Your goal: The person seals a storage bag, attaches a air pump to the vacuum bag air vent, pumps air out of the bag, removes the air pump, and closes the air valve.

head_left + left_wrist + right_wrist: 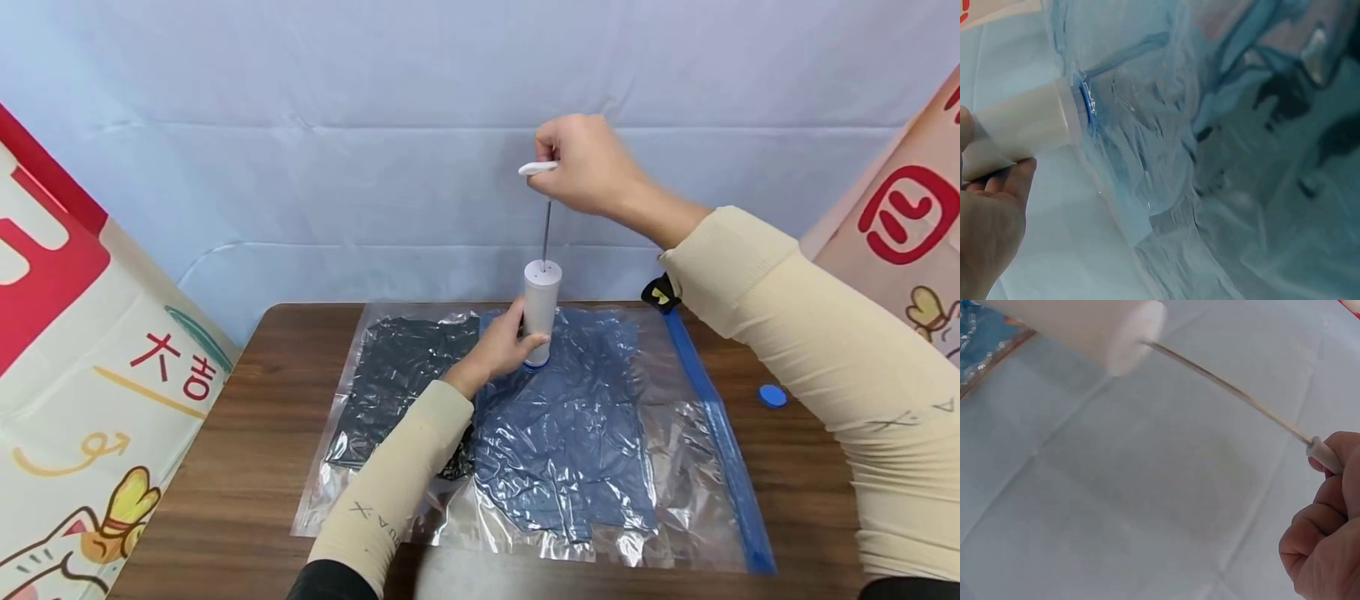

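A white hand pump stands upright on a clear vacuum storage bag, its base at a blue valve ring. My left hand grips the pump's barrel low down, thumb and fingers around it. High above, my right hand holds the white T-shaped handle, and the thin metal rod is drawn well out of the barrel. Inside the bag lie dark folded fabric on the left and blue folded fabric on the right, the plastic wrinkled over both.
A round blue cap lies on the brown wooden table to the right. The bag's blue zip edge runs along its right side, with a small black item at the far end. A pale cloth hangs behind.
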Demonstrator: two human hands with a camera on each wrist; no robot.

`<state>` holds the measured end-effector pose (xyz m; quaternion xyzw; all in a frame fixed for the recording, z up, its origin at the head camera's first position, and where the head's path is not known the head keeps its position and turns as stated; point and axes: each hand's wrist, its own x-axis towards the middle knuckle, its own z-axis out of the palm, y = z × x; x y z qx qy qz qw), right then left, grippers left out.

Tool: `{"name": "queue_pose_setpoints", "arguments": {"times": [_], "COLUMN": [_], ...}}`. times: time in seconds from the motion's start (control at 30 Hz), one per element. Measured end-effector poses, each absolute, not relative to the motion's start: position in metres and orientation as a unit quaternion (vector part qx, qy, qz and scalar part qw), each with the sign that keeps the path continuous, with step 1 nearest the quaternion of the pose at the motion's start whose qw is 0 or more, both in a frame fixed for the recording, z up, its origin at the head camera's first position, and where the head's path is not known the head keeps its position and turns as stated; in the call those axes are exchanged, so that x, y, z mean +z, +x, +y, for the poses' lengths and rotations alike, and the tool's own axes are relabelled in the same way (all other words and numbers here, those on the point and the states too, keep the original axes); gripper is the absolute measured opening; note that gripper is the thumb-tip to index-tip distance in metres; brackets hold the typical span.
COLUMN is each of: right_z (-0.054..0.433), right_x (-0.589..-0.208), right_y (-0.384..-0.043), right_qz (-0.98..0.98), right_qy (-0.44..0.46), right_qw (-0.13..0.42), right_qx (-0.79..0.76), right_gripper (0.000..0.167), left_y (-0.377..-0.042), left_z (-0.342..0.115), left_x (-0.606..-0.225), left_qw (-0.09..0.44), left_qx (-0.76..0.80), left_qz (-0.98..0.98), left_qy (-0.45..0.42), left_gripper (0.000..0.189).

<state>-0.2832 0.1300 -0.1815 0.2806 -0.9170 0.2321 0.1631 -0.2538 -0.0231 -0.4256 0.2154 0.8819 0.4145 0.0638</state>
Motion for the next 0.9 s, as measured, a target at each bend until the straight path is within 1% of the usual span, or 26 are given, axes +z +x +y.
{"name": "queue_pose_setpoints", "arguments": {"times": [0.17,0.53,0.7,0.9], "right_z": [0.134,0.138,0.136,0.13], "right_x": [-0.165,-0.136,-0.133,-0.136], "right_y": [-0.28,-0.269,-0.265,-0.267], "right_qz": [-0.923,-0.923,-0.925,-0.929], "right_qy": [0.251,0.23,0.217,0.201], "right_qw": [0.165,0.201,0.214,0.197], "right_qx": [0.238,0.233,0.228,0.239], "right_gripper": [0.021,0.019,0.019,0.019], "left_y": [-0.252,-0.256,-0.258,-0.258], "left_z": [-0.022,-0.015,-0.017,-0.023], "left_x": [-0.427,-0.428,-0.427,-0.43], "left_qw": [0.057,0.061,0.064,0.068], "left_qx": [0.408,0.409,0.404,0.411], "left_qz": [0.884,0.881,0.88,0.879], "left_qy": [0.219,0.232,0.241,0.231], "left_gripper": [0.062,0.06,0.062,0.067]}}
